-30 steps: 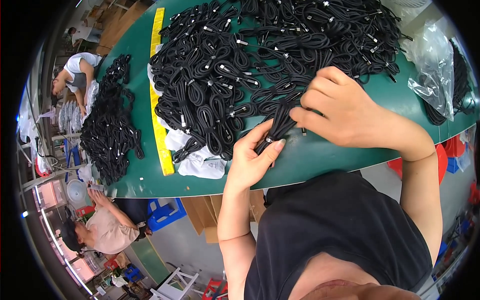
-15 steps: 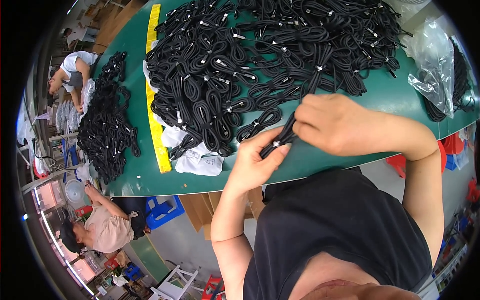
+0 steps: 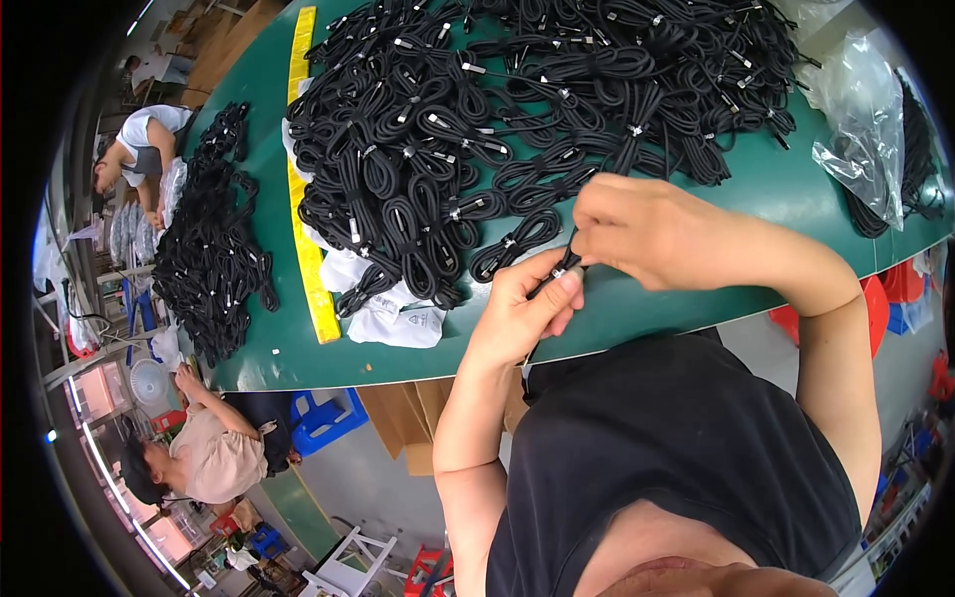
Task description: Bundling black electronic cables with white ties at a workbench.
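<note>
While the left hand (image 3: 525, 310) pinches a black cable bundle (image 3: 568, 259) over the near side of the green table (image 3: 637, 310), the right hand (image 3: 647, 235), curled nearly closed, grips its far end, apparently arranging it, which next calls for steady left-hand support.

the brightly lit green table (image 3: 776, 194) bends toward black corners.

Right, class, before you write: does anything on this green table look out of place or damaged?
No damage stands out. The crumpled white packaging looks slightly out of place, lying partly under the black cables beside the yellow strip.
</note>
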Available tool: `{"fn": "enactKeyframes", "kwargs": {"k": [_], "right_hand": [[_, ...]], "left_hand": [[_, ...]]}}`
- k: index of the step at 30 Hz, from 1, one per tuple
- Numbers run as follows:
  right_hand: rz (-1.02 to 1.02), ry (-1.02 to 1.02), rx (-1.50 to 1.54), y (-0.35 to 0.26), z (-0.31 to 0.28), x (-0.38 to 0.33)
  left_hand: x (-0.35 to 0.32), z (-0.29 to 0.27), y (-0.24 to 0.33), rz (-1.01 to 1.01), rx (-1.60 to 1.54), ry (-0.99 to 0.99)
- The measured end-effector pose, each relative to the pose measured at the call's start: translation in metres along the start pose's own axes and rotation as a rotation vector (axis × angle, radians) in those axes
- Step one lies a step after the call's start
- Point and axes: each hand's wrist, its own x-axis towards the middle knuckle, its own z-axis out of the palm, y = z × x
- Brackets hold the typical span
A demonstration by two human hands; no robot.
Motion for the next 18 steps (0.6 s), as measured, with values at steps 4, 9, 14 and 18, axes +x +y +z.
{"fn": "enactKeyframes", "kwargs": {"k": [4,9,14,18], "right_hand": [[0.196,0.447,-0.075,0.000,0.001,0.005],[0.284,0.246,-0.009,-0.035,0.038,-0.009],[0.470,0.188,0.188,-0.032,0.050,-0.010],[0.465,0.223,0.177,-0.031,0.049,-0.005]], "left_hand": [[0.009,-0.002,-0.006,0.145,-0.487,0.047],[0.020,0.009,-0.010,0.398,-0.632,0.221],[0.022,0.014,-0.013,0.534,-0.572,0.284],[0.021,0.025,-0.015,0.533,-0.418,0.274]]}}
